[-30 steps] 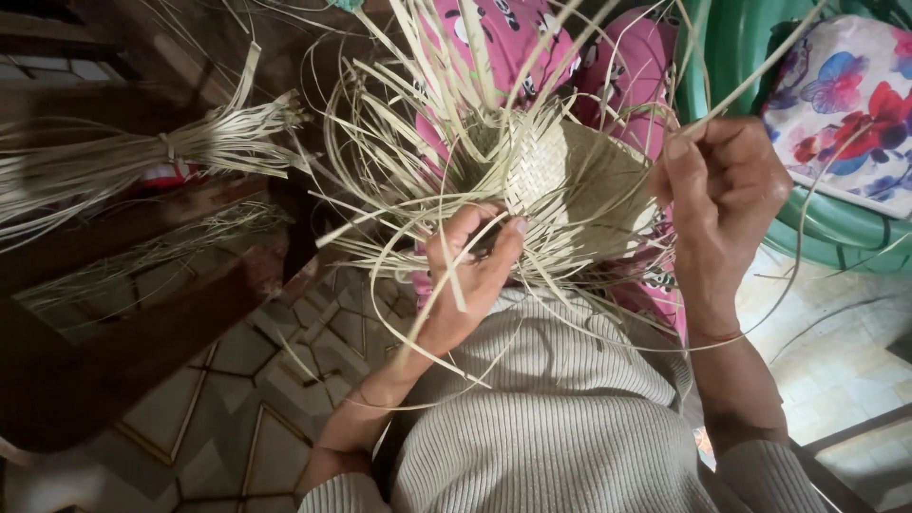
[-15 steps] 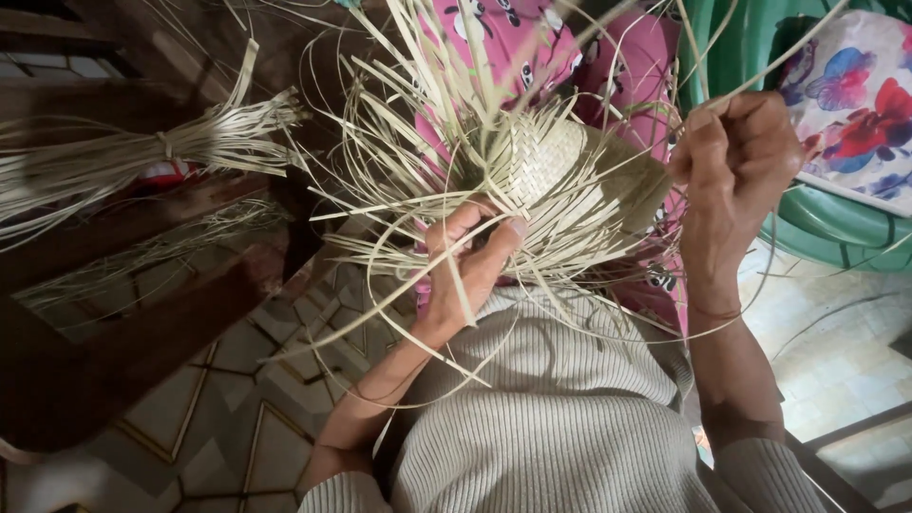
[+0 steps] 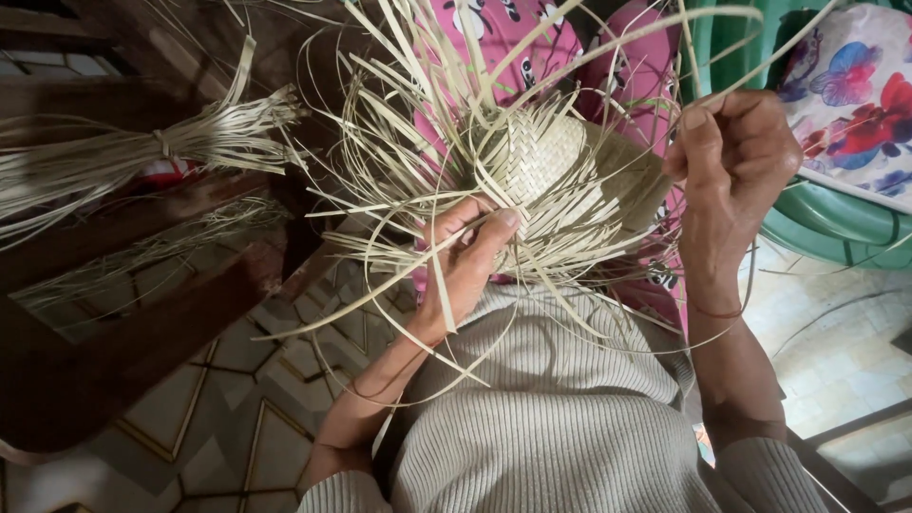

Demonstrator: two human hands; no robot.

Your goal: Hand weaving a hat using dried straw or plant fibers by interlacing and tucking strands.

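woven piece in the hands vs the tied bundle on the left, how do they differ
The woven piece is plaited into a domed mat with loose strips fanning out; the tied bundle is unwoven straight strips bound at one point. The woven piece is held by the left hand, with the right hand pulling a strip; the bundle lies untouched. Both are pale straw-coloured strips.

Loose straw strips (image 3: 399,142) fan out all round the woven piece (image 3: 546,166), crowding both hands, with a tied bundle (image 3: 142,157) blocking the left.
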